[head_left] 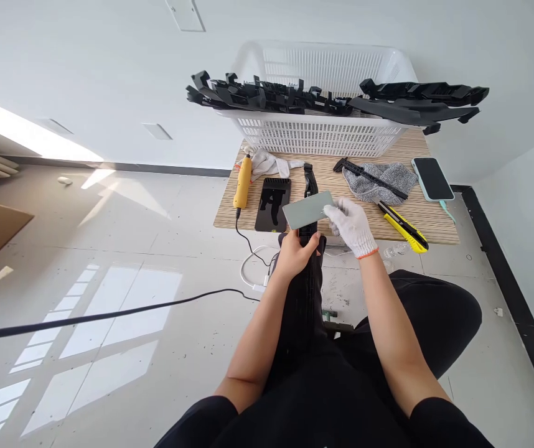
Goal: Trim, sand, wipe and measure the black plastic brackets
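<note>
My left hand (pixel 295 254), bare, is wrapped round a long black plastic part (pixel 311 180) that runs from the tabletop back over my leg. In my right hand (pixel 351 224), in a white knitted glove with an orange cuff, is a flat grey-green rectangular sheet (pixel 307 210), pinched at its right end. The sheet lies across the view of the black part just beyond my left fingers; whether the two touch I cannot tell. Left of the part lies a black flat panel (pixel 272 205) with a glossy face, and beside it a yellow corded tool (pixel 243 182).
At the back of the wooden table (pixel 229 214) stands a white basket (pixel 313 134) piled with black plastic parts (pixel 267 96). To the right are a caliper (pixel 374 177) on a grey cloth (pixel 395 176), a yellow utility knife (pixel 404 227) and a phone (pixel 433 179). A dark cable (pixel 155 305) crosses at left.
</note>
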A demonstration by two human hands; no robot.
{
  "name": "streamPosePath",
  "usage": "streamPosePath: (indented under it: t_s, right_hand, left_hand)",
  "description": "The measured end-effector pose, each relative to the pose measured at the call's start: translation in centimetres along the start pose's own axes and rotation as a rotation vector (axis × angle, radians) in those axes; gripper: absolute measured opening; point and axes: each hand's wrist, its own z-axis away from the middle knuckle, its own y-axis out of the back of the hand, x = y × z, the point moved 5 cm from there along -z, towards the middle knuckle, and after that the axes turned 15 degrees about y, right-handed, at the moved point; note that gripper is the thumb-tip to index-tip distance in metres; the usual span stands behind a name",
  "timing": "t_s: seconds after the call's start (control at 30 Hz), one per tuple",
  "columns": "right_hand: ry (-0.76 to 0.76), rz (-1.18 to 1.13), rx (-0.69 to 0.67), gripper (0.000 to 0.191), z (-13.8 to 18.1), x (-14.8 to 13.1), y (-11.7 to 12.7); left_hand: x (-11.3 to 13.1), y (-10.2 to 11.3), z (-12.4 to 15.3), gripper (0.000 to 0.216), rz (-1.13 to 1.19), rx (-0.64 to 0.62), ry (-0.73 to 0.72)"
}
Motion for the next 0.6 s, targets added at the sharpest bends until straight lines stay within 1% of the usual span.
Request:
streamPosePath:
  t_s: [0.1,0.13,0.2,0.23,0.33,0.37,0.47,0.57,0.6]
  right_hand:
    - [0.015,-0.028,0.095,0.027,0.09,0.02,0.48]
    - [0.023,-0.01,0.086,0.027,0.11,-0.01,0.47]
    - [0.026,0.041,0.008,0.028,0.14,-0.05,0.15]
    - [0.019,0.045,-0.005,0.028,0.15,-0.04,0.09]
    - [0.008,-0.014,0.093,0.029,0.14,-0.04,0.46]
    - [0.01,-0.02,0.096,0.029,0.11,-0.05,0.46]
    - [0.012,0.004,0.013,0.03,0.03,-0.06,0.09]
    - [0.019,-0.042,0.111,0.029,0.04,-0.15,0.49]
    - [0.024,-0.039,0.115,0.029,0.05,-0.21,0.5]
  left_hand:
    - [0.1,-0.06,0.05,0.03,0.004,-0.014,-0.01]
    - [0.1,-0.05,0.06,0.029,0.001,-0.01,-0.01]
    - [0.08,0.03,0.07,0.029,-0.012,0.007,0.0]
    - [0.09,0.05,0.08,0.029,-0.016,0.01,0.003]
    - [0.19,-0.03,0.13,0.03,-0.02,-0.008,-0.001]
    - [0.22,-0.03,0.13,0.03,-0.024,-0.009,0.0]
    - [0.25,0.01,0.15,0.028,-0.037,0.005,0.006]
    - [0.35,-0.09,0.19,0.028,-0.029,-0.014,-0.008]
    - [0.36,-0.09,0.2,0.028,-0.028,-0.013,-0.009]
